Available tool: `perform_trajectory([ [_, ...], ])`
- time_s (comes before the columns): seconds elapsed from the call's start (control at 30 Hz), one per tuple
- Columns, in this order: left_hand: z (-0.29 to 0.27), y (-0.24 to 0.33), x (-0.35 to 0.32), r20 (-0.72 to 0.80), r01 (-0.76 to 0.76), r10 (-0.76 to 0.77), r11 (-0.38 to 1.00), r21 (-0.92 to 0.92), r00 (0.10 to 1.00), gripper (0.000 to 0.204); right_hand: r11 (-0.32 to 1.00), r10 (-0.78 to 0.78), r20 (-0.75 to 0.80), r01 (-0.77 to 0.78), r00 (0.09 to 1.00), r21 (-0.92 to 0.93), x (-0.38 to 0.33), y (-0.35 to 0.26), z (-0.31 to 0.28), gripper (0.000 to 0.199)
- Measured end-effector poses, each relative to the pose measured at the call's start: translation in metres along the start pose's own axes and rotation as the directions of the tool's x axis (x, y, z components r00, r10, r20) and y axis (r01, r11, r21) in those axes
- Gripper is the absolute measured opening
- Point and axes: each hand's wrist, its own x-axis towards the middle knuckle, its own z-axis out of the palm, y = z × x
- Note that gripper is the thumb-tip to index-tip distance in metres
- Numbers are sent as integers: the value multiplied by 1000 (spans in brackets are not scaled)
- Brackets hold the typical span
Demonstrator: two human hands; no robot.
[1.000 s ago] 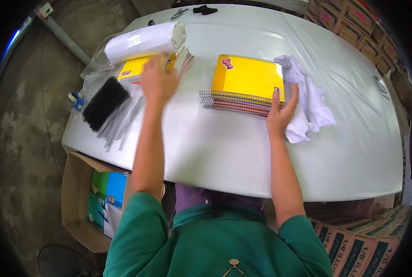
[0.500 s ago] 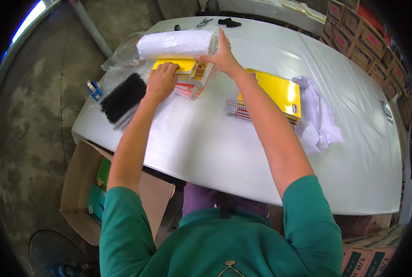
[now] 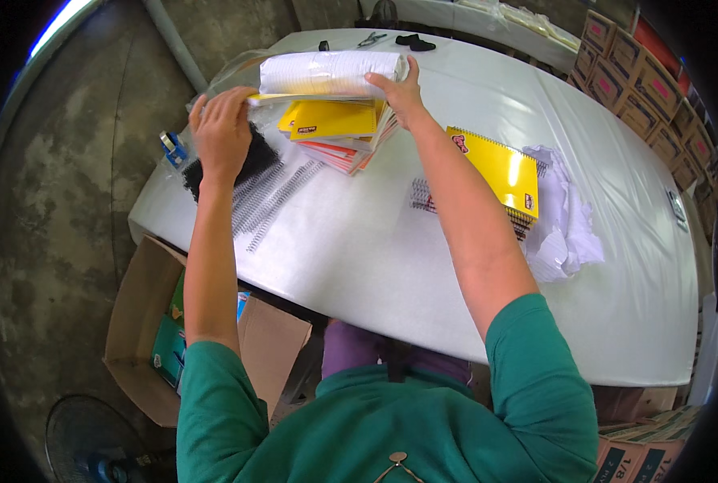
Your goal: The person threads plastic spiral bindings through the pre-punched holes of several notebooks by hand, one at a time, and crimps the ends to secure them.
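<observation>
Both my hands hold a thick white block of pages with a yellow cover underneath [image 3: 326,76], lifted just above a stack of yellow-covered notebooks [image 3: 335,133] at the far left of the white table [image 3: 359,258]. My left hand [image 3: 222,133] grips the block's left end. My right hand [image 3: 399,88] grips its right end. Black spiral coils [image 3: 250,165] lie under my left wrist, with loose wire spirals [image 3: 274,201] beside them. A second pile of yellow spiral notebooks [image 3: 500,173] sits right of my right forearm.
Crumpled white wrapping [image 3: 564,221] lies at the right of the notebooks. A blue tape dispenser [image 3: 173,149] sits at the table's left edge. Scissors [image 3: 371,38] and a black item [image 3: 415,42] lie at the far edge. An open cardboard box [image 3: 145,322] stands on the floor, cartons [image 3: 649,88] at right.
My right hand left the right notebook pile and crossed to the left stack. Both hands have taken hold of the white block and raised it off the stack.
</observation>
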Motion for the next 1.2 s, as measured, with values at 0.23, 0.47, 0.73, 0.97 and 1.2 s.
perform_trajectory([
  [0.23,-76,45,8,-187,412,-475,862,-294,860,8,871,-171,-152,78,973,-485,-38,-6,1,116],
  [0.47,-61,106,-88,484,678,-554,215,-703,677,9,996,-29,309,53,950,-69,-196,-85,-70,47],
  [0.73,-36,184,-164,935,941,-262,-176,-289,238,19,969,243,298,-243,923,-38,-282,-21,-126,26],
  [0.97,-32,183,-157,898,908,-221,272,-319,381,23,993,89,445,-46,891,-107,-274,-54,-133,32],
  [1.2,50,62,-149,570,340,-465,885,317,677,30,974,108,369,-24,923,-225,-269,-57,-148,30],
])
